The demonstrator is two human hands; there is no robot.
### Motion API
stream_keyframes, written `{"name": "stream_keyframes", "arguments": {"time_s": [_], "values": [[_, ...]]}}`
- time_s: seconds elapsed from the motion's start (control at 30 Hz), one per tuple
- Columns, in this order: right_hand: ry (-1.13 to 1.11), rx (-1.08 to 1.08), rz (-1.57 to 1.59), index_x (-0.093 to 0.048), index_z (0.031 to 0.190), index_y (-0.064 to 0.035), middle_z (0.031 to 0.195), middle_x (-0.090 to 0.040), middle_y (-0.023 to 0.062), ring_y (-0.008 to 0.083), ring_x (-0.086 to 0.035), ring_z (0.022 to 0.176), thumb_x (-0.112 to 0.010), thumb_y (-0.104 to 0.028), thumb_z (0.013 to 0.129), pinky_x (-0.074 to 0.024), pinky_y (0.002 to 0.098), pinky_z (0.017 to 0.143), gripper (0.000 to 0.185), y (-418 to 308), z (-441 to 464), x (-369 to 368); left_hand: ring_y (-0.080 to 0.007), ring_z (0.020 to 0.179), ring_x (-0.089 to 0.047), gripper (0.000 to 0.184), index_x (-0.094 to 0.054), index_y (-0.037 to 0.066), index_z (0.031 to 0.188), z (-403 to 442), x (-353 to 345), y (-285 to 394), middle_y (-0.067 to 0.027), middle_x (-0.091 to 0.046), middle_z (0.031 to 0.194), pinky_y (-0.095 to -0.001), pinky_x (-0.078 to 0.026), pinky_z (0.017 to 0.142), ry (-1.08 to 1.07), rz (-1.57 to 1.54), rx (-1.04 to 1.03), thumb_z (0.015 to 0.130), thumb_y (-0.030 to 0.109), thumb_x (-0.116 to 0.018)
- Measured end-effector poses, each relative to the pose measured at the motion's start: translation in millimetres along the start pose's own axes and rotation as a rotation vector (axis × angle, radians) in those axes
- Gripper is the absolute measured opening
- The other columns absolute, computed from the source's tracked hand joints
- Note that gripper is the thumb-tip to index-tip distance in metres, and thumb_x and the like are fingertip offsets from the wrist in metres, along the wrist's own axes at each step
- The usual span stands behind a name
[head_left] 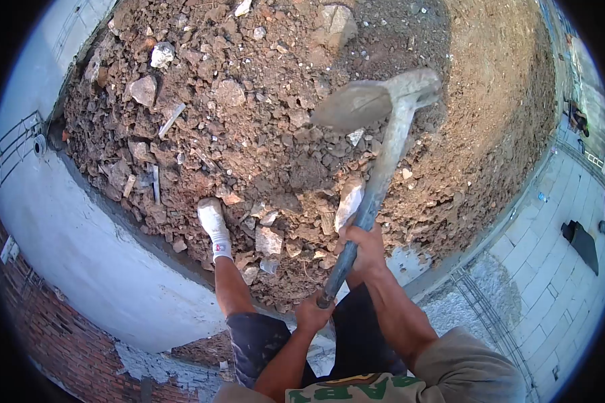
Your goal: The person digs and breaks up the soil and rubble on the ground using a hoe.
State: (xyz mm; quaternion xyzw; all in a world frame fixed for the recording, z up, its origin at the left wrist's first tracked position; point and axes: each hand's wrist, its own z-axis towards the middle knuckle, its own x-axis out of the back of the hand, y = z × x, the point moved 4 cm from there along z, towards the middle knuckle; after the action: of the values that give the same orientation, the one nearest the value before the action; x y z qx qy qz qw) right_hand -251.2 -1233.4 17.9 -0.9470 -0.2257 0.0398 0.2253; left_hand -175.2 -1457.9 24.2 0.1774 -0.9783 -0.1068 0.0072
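A long-handled hoe (pixel 382 176) slants up and away from my body, raised over the rubble. Its broad, pointed metal blade (pixel 353 106) faces left and looks slightly blurred. My left hand (pixel 313 313) is closed around the butt end of the handle, close to my thighs. Farther up the shaft, my right hand (pixel 364 250) wraps the dark part of the handle. Beneath the blade lies a heap of brown soil and broken stones (pixel 262 141). The blade's contact with the ground cannot be made out.
My feet in white shoes (pixel 212 218) stand among brick chunks (pixel 269 240). A pale wall top (pixel 121 248) curves along the left, with rebar (pixel 17 151) sticking out. Block walling (pixel 544 235) runs down the right, with a dark sheet (pixel 581 245) on it. Red brickwork (pixel 54 322) shows lower left.
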Motion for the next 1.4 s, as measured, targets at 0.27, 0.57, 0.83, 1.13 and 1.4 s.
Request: {"name": "stream_keyframes", "arguments": {"time_s": [0.27,0.57,0.83,1.13,1.4], "values": [[-0.212,0.939,0.088,-0.050,0.081,-0.0046,0.066,-0.051,0.0036,0.0154,-0.052,0.054,-0.057,-0.012,0.088,-0.0490,0.0323,0.052,0.012,-325.0,80.8,-66.4,-0.0123,0.064,-0.062,0.023,-0.066,0.014,0.087,144.2,153.7,343.7,-0.0009,-0.066,0.071,-0.0326,-0.050,0.059,0.211,0.047,-0.684,0.075,0.032,-0.075],[0.013,0.198,-0.162,-0.057,0.076,0.0016,0.063,-0.053,0.0072,0.0188,-0.053,0.049,-0.060,-0.005,0.076,-0.0463,0.0340,0.043,0.007,-136.8,222.3,-95.6,-0.0156,0.058,-0.056,0.036,-0.066,0.001,0.082,190.5,103.6,165.2,-0.0057,-0.062,0.066,-0.0304,-0.048,0.062,0.196,-0.283,-0.245,0.075,0.035,-0.075],[-0.032,-0.007,-0.178,-0.055,0.083,-0.0013,0.065,-0.055,0.0068,0.0176,-0.053,0.047,-0.066,-0.008,0.072,-0.0458,0.0313,0.042,0.017,-23.8,99.5,-72.6,-0.0330,0.080,-0.067,0.040,-0.069,0.009,0.097,75.5,25.8,24.1,-0.0173,-0.069,0.084,-0.0425,-0.051,0.076,0.088,-0.235,0.057,0.074,0.041,-0.072],[-0.166,0.032,0.114,-0.053,0.081,-0.0026,0.064,-0.054,0.0073,0.0197,-0.055,0.048,-0.062,-0.004,0.073,-0.0484,0.0363,0.045,0.012,-22.2,65.1,-50.7,-0.0345,0.081,-0.067,0.038,-0.067,0.016,0.096,44.3,56.8,40.0,-0.0141,-0.069,0.080,-0.0467,-0.051,0.074,0.191,-0.011,-0.002,0.072,0.044,-0.075],[-0.251,0.339,0.271,-0.052,0.087,-0.0060,0.066,-0.049,0.0039,0.0216,-0.054,0.064,-0.059,-0.021,0.087,-0.0510,0.0427,0.063,0.016,-200.4,269.2,-107.4,-0.0211,0.058,-0.064,0.018,-0.061,0.012,0.093,170.4,234.3,287.9,-0.0061,-0.065,0.067,-0.0352,-0.053,0.055,0.798,0.605,-0.578,0.090,0.030,-0.061]]}}
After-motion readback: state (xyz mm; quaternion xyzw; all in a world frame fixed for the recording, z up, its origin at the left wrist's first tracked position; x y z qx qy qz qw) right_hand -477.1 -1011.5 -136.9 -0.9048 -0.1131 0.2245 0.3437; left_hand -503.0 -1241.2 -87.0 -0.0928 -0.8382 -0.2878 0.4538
